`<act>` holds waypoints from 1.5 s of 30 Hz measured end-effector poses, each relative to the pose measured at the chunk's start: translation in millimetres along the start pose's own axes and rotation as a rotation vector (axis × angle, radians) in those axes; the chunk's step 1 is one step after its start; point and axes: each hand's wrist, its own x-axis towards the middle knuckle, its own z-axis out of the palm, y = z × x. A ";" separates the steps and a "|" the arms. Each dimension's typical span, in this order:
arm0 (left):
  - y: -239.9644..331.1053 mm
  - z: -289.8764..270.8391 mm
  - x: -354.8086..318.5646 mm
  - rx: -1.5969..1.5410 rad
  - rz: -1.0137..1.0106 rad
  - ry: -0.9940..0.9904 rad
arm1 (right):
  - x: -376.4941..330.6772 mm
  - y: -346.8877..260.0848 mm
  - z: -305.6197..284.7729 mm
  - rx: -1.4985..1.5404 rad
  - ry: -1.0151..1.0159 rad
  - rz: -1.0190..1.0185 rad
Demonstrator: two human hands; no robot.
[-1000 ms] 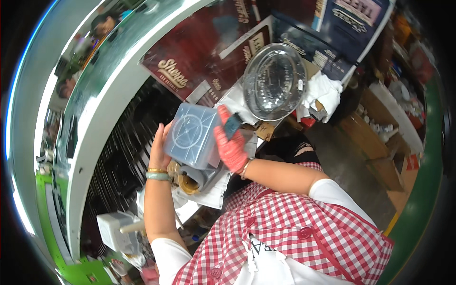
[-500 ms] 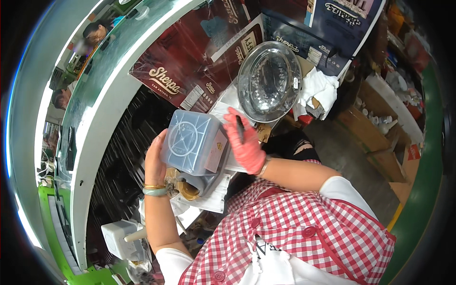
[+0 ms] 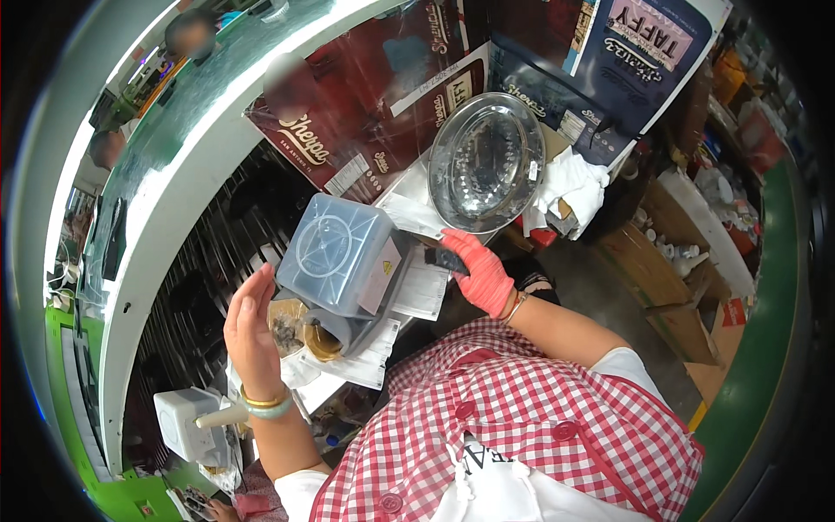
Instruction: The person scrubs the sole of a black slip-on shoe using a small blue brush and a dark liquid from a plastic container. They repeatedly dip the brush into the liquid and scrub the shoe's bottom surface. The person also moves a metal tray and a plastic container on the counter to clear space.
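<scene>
A translucent bluish plastic tub (image 3: 323, 252), with a ring and crossing lines moulded on its upper face, rests on the worktable in front of me. My left hand (image 3: 250, 335) is bare and lifted just left of the tub, fingers stretched out and holding nothing. To the right of the tub, my right hand (image 3: 480, 277), in a pink glove, is closed around a small black object (image 3: 445, 259) whose kind I cannot make out. Against the tub's near side lies a grey cylinder (image 3: 329, 333) with a brown inside, beside a small tray (image 3: 285, 326) of dark bits.
A clear oval glass-like dish (image 3: 487, 161) leans by printed cartons (image 3: 374, 96) at the back. White cloth (image 3: 574, 187) lies right of it. White paper sheets (image 3: 365, 357) stick out at the near edge. A white box (image 3: 184, 424) stands left; brown cartons (image 3: 657, 287) stand right.
My left hand has come off the tub's side and moved left. The right hand has dropped lower and farther right, still with the black object. The tub sits slightly lower in view.
</scene>
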 end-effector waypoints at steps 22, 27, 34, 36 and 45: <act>-57.3 116.5 -89.9 -0.307 -0.512 -0.567 | 58.6 98.9 -109.8 -0.288 0.212 0.315; -118.6 139.5 -105.7 -0.413 -0.765 -0.628 | 11.2 43.2 -122.6 0.052 0.295 0.321; -207.2 178.5 -149.8 -0.364 -1.062 -0.833 | -76.3 -2.5 -160.0 0.238 0.548 0.415; -220.0 198.5 -157.3 -0.327 -1.142 -0.850 | -109.4 3.0 -177.4 0.215 0.645 0.520; -296.4 327.8 -159.4 0.117 -1.254 -1.050 | -302.9 136.2 -210.8 0.443 1.134 0.957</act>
